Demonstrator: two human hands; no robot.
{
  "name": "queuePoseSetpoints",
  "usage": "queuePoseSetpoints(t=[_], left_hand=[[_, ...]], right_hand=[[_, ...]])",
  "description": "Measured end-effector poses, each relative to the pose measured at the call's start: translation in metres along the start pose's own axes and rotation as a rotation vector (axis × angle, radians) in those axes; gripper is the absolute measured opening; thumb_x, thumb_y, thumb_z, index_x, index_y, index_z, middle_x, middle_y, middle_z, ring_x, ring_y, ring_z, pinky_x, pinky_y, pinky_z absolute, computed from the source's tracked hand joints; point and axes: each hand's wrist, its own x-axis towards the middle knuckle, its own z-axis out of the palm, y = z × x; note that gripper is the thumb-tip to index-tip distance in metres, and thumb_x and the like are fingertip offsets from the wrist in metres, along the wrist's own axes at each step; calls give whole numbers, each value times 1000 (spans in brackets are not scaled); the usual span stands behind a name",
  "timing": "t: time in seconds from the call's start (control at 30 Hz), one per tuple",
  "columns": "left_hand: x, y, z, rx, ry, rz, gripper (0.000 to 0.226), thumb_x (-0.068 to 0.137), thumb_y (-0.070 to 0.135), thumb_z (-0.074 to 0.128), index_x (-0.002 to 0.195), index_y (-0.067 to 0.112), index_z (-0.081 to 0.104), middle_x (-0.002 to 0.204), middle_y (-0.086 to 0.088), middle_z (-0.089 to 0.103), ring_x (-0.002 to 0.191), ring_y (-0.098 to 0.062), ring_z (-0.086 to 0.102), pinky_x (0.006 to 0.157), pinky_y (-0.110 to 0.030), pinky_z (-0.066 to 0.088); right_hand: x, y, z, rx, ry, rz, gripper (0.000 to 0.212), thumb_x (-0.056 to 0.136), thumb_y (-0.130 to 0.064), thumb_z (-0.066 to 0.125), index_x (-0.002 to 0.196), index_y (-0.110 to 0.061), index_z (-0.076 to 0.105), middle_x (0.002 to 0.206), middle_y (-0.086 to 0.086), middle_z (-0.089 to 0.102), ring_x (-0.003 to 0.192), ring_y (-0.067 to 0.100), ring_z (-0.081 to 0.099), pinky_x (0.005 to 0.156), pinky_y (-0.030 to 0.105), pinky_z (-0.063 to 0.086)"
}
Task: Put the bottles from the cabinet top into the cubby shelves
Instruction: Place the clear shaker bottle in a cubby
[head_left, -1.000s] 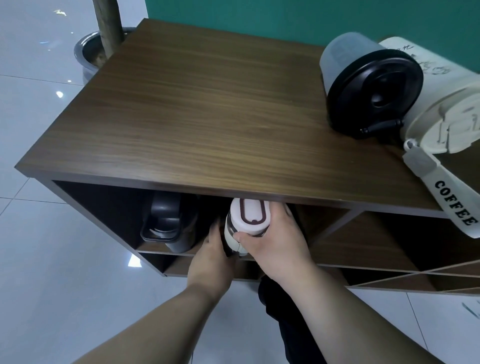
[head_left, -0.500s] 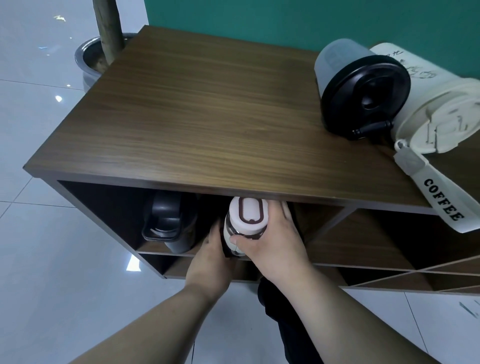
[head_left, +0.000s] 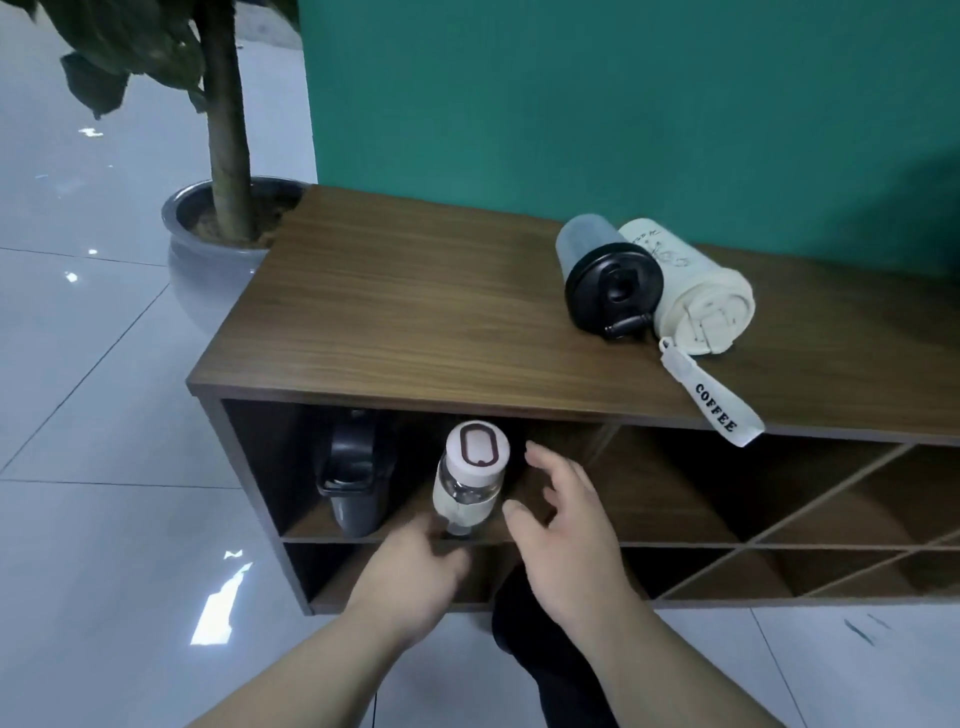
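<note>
A clear bottle with a white cap (head_left: 470, 483) stands in the upper left cubby (head_left: 649, 499) of the wooden cabinet, right of a dark bottle (head_left: 356, 478). My left hand (head_left: 410, 577) curls around the clear bottle's base from below and hides its bottom. My right hand (head_left: 566, 530) hovers just right of it, fingers spread, not touching. On the cabinet top (head_left: 415, 312), a grey bottle with a black lid (head_left: 613, 283) and a cream bottle (head_left: 696, 291) lie on their sides, touching. The cream bottle's COFFEE strap (head_left: 714, 405) hangs over the front edge.
A potted plant in a grey pot (head_left: 208, 249) stands on the tiled floor at the cabinet's left end. Diagonal cubbies (head_left: 831, 519) fill the cabinet's right part. A lower cubby (head_left: 363, 577) runs under the bottles. A green wall backs the cabinet.
My right hand has let go of the white-capped bottle and opened to its right. My left hand slid down to its base. The view pulled back and up.
</note>
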Motion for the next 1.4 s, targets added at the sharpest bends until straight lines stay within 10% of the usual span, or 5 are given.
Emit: queuePoseSetpoints(t=[0.2,0.5,0.83,0.93,1.4], left_hand=[[-31,23,-19,-88,23,129,9,96,36,71,103,33,68,104,7,74,78,-5,64,71,-25,47],[-25,40,-22,-64,-71,250,9,97,27,70,89,24,70,82,17,66,66,2,57,66,-18,42],[-12,41,-19,-70,-151,295,11,101,28,65,92,34,67,89,11,73,60,15,57,61,-2,45],[-8,41,-17,-63,-140,297,13,100,29,66,89,36,67,96,5,78,59,12,57,61,-4,45],[-33,50,15,-443,-198,365,66,66,37,81,128,28,64,110,15,77,92,-2,70,88,-20,57]], right_hand=[[15,-56,-62,235,344,3,31,91,-21,72,120,-29,63,117,-4,69,100,1,65,83,12,47],[100,-103,-64,172,499,389,99,60,-76,69,130,-10,48,119,9,66,108,36,60,89,44,48],[167,-93,-50,380,572,478,114,80,-71,51,158,-6,0,166,21,22,153,41,21,124,52,15],[150,-103,-50,354,718,518,134,58,-63,72,157,-10,1,153,14,43,140,41,42,116,53,33],[-11,-28,-179,360,-1,-271,81,57,-33,80,135,-41,56,127,-12,65,117,15,64,97,34,53]])
